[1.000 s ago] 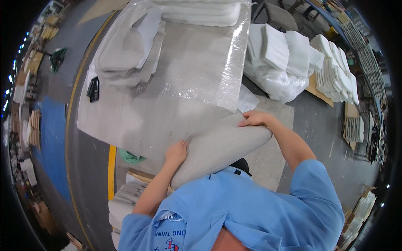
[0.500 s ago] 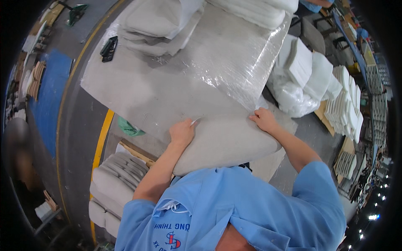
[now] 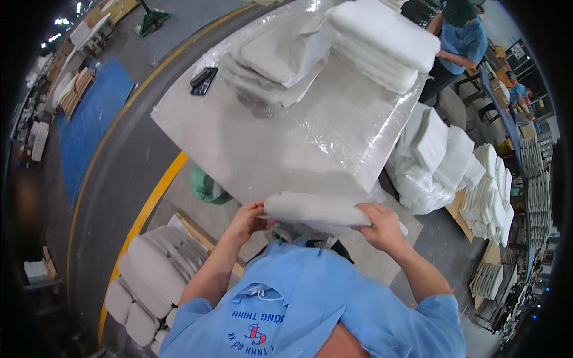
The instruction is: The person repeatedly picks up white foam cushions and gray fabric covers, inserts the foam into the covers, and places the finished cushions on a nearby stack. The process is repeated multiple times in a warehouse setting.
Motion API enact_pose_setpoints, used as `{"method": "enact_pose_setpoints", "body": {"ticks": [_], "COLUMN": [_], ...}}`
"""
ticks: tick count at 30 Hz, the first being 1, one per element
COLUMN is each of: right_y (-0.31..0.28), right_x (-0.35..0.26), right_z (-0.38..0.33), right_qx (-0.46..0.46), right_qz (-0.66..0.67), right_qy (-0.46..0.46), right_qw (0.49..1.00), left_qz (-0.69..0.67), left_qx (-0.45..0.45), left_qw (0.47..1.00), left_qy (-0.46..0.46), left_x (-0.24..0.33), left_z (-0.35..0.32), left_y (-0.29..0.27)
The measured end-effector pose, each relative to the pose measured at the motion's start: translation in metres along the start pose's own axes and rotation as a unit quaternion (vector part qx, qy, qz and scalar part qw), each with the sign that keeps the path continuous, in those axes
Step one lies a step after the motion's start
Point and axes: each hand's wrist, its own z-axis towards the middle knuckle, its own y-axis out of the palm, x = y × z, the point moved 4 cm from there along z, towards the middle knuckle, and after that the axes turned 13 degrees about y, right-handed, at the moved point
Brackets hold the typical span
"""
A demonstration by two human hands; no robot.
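Observation:
Close in front of my body I hold a pale grey-white seat cushion (image 3: pixel 316 207), raised on edge at the near side of the table (image 3: pixel 262 161). My left hand (image 3: pixel 248 222) is closed at the cushion's left end with its fingers curled. At the other end, my right hand (image 3: pixel 382 227) grips it with the thumb on top and the fingers underneath. The cushion's underside is mostly hidden. Farther up the table lies a pile of light grey fabric covers (image 3: pixel 274 53), beside a stack of white padded cushions (image 3: pixel 382 45).
A small black device (image 3: pixel 203 81) lies near the table's left edge. On the floor at left are stacked grey cushions (image 3: pixel 155 268) and a green bag (image 3: pixel 207 185). Plastic-wrapped white pads (image 3: pixel 427 161) stand at right. A co-worker (image 3: pixel 465 42) is beyond the table's far right corner.
The cushion has turned from lying broad face up to standing on edge, nearer my body. Both hands have moved down toward me, and the view has tilted up, showing the co-worker.

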Motion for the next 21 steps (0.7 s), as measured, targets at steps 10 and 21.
{"method": "enact_pose_setpoints", "body": {"ticks": [10, 21], "right_y": [0.037, 0.041], "right_x": [-0.016, -0.030], "right_z": [0.029, -0.052], "right_qx": [0.207, -0.341], "right_qz": [0.613, 0.290], "right_qy": [0.202, 0.139], "right_qw": [0.735, 0.884], "left_qz": [0.143, 0.674], "left_qx": [-0.036, -0.279], "left_qw": [0.965, 0.651], "left_qy": [0.216, 0.211], "left_x": [0.091, 0.019], "left_z": [0.119, 0.117], "left_y": [0.127, 0.111]}}
